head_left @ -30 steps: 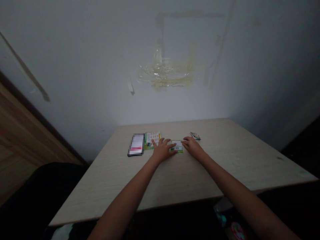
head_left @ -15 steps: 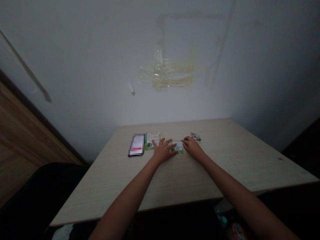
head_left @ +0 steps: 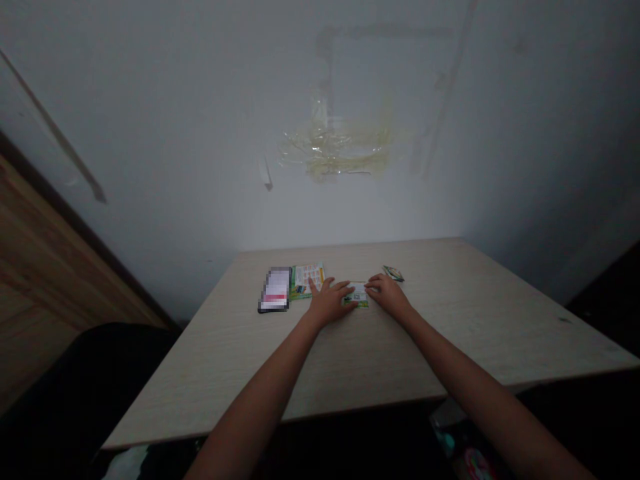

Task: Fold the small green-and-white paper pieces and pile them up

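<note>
A small printed paper, white with green along its near edge, lies on the table between my hands. My left hand is spread over its left part, with the thumb along the near side and the fingers apart. At the paper's upper right edge, the fingertips of my right hand are drawn together and appear to pinch it. Those fingers partly hide that edge. Left of my left hand is a colourful printed leaflet, its near right part covered by my fingers.
A dark-edged phone with a blurred-out screen lies left of the leaflet. Beyond my right hand is a small folded printed piece. The pale wooden table meets a wall bearing clear tape remnants.
The fingers of my right hand have shifted slightly at the paper's edge. My left hand keeps its place on the paper; the whole view has moved a little.
</note>
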Motion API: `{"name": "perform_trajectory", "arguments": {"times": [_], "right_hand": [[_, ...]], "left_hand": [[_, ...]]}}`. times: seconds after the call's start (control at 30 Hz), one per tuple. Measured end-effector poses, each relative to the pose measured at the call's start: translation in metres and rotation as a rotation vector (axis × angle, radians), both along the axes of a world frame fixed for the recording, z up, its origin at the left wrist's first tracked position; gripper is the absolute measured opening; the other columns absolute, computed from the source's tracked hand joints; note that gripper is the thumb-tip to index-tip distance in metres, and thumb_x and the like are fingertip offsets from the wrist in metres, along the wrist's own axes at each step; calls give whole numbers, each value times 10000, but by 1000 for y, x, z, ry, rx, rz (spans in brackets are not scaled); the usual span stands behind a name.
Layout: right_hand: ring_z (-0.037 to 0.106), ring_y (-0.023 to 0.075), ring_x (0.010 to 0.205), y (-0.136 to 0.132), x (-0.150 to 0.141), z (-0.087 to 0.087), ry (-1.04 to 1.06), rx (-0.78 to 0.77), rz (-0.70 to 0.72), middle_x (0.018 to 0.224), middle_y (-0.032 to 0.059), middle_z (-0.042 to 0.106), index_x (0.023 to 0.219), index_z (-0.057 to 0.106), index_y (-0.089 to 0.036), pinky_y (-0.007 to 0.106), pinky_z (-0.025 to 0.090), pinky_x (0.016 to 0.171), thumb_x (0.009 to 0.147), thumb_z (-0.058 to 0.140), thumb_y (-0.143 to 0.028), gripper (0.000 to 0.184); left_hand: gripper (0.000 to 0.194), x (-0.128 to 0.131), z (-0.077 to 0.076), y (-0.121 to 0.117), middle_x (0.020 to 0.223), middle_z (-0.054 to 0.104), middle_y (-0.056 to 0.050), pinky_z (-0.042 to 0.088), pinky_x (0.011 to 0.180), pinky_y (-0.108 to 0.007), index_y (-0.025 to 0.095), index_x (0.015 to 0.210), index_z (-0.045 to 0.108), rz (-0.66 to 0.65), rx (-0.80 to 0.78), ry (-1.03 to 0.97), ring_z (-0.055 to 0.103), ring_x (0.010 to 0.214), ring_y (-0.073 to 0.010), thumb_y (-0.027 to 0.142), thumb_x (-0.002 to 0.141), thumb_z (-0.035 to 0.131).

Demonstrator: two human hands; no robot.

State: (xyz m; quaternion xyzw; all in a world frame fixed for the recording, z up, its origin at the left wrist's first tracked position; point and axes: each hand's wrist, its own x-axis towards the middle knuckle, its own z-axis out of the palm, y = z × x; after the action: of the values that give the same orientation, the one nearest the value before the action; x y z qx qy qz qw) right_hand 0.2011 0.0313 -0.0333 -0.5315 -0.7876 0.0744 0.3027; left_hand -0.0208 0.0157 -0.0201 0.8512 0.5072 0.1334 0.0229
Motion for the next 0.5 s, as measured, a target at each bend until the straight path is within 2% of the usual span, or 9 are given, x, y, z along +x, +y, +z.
{"name": "perform_trajectory", "arguments": {"times": [0.23, 0.5], "right_hand": [[607, 234, 1023, 0, 2, 6, -13, -47, 13, 1082, 120, 674, 1008, 762, -149, 343, 442, 972, 830, 642, -263, 243], [601, 239, 1048, 0, 6, 5, 1, -51, 50, 1110, 129, 658, 1039, 754, -152, 357, 437, 999, 804, 670, -256, 270]], "left_hand": [[526, -1, -1, 2, 1486, 460, 67, -66, 1016, -820, 487, 1335, 492, 6, -22, 18, 277, 1399, -372, 682, 848, 461], [535, 0, 0, 1, 1491, 453, 64, -59, 1015, -819, 488, 1346, 483, 23, -26, 30, 268, 1400, -384, 687, 850, 449]]}}
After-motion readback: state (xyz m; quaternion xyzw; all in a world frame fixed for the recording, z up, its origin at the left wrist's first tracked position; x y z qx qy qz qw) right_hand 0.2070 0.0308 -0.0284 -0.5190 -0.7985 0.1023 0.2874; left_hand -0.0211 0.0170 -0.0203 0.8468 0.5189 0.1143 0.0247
